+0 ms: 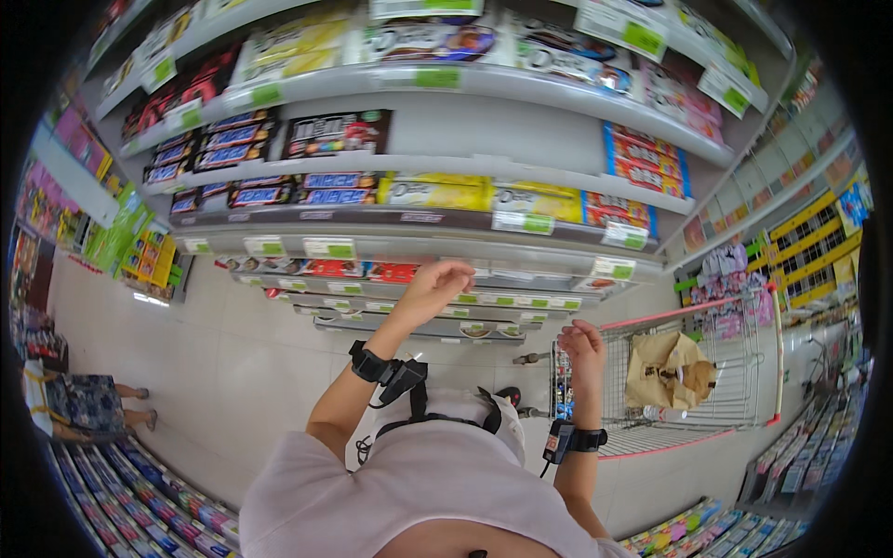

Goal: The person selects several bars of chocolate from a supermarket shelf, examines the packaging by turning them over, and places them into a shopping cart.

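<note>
My left hand (439, 287) is raised in front of the shelf's lower lip, its fingers loosely bent and nothing visible in them. Just left of the shopping cart (739, 427), my right hand (584, 349) is lifted with its fingers slightly curled and apart, also without an object. Both wrists wear black straps with small devices. Ahead on the shelf are yellow Dove chocolate packs (436, 192), Snickers packs (237, 136), a dark M&M's pack (338, 132) and red-and-blue snack packs (645, 162).
In the cart lie a brown paper bag (663, 370) and a plastic bottle (664, 414). Lower shelf tiers (418, 307) jut out below my left hand. A person (84, 404) stands at the far left by another display rack (139, 488).
</note>
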A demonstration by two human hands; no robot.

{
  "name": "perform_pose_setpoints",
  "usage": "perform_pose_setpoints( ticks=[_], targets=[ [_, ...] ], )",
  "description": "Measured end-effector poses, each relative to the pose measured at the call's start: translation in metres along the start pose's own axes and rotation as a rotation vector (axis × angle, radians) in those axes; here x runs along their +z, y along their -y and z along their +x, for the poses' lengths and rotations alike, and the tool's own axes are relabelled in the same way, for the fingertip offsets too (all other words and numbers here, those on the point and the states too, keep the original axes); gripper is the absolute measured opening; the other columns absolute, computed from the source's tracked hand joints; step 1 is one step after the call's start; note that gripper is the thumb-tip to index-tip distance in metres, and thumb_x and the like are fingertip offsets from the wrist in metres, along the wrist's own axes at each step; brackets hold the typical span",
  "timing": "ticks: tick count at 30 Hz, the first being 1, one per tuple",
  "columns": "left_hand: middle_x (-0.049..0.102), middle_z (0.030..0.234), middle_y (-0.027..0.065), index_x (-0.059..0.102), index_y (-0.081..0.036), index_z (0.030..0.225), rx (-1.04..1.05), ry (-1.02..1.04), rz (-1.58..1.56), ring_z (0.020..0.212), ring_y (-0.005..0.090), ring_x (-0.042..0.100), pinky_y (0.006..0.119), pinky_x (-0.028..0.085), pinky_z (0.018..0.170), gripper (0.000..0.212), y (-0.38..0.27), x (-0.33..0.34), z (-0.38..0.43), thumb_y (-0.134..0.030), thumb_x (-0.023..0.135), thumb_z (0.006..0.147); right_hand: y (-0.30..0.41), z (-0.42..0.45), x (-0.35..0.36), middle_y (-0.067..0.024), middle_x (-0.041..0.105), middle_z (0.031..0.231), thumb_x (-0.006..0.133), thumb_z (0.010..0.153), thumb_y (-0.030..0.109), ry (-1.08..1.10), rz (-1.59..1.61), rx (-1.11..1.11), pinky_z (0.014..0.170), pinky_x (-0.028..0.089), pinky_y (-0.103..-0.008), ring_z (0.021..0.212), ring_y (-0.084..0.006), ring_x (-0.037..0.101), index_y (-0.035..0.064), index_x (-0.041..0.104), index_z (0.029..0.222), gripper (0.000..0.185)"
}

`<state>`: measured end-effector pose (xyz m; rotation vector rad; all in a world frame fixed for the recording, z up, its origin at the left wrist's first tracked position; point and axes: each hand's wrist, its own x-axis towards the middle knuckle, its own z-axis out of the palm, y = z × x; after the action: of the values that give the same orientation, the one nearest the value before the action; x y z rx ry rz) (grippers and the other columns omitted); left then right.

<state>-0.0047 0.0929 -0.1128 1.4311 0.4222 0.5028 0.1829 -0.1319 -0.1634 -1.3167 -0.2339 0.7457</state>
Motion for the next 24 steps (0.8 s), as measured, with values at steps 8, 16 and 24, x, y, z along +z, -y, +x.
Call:
perform_pose_setpoints(
  ticks=[8,16,24],
  targets=[
    [0.059,0.084,0.0038,0.058,-0.001,0.087,0.320,-0.262,0.389,0.074,0.0100,0.054,0.022,0.042,0.066,0.012,-0.103,-0.081,-0.053,-0.004,0.051,0.078,0.053,-0.003,0.140,-0.0080,0.057,0.079,0.049,0.081,0.008,0.255,-0.083,-0.340,0.069,0.044,-0.0254,0.073,-0.0153,0.056,-0.0002,0.052,0.092,0.014],
    [0.056,0.095,0.0115,0.056,-0.002,0.093,0.712,-0.364,0.802,0.089,0.0222,0.053,0.030,0.041,0.076,0.019,-0.160,-0.144,-0.026,-0.006,0.051,0.075,0.108,-0.006,0.258,-0.0086,0.058,0.086,0.047,0.082,0.006,0.453,-0.179,-0.682,0.075,0.042,-0.0259,0.081,-0.0146,0.055,-0.0013,0.051,0.095,0.016],
    [0.054,0.097,0.0117,0.054,-0.006,0.098,0.931,-0.598,1.352,0.093,0.0259,0.049,0.038,0.033,0.085,0.027,-0.139,-0.158,0.043,-0.019,0.052,0.074,0.125,0.024,0.330,-0.0193,0.051,0.100,0.052,0.073,0.007,0.407,-0.853,-1.238,0.082,0.037,-0.0356,0.094,-0.0351,0.047,-0.0016,0.048,0.102,0.031]
  ],
)
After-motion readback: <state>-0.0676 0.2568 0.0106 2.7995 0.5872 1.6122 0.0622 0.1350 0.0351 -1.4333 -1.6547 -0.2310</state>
